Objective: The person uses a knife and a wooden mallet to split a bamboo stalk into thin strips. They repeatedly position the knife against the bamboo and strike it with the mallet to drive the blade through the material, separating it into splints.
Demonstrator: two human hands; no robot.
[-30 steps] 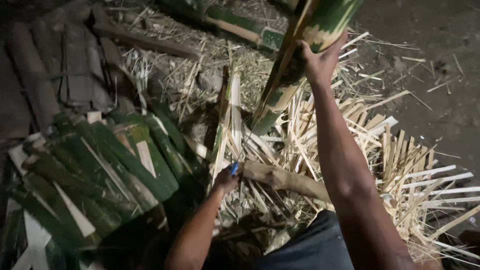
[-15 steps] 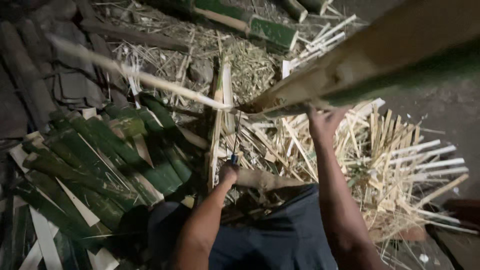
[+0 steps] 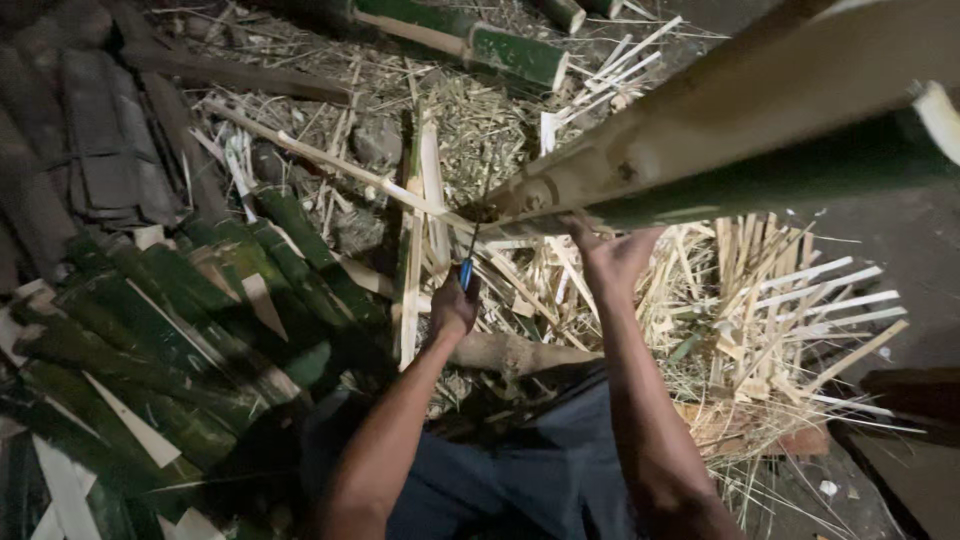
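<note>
A long bamboo pole (image 3: 720, 140) is seen slanting from the upper right corner down to the middle of the view, green-skinned on its lower side and pale and split-faced on top. Its lower end is set at the head of a pale split slat (image 3: 412, 270) standing on the littered ground. A knife with a blue handle (image 3: 466, 272) is held upright just below that end, its thin blade driven up into the pole's tip.
</note>
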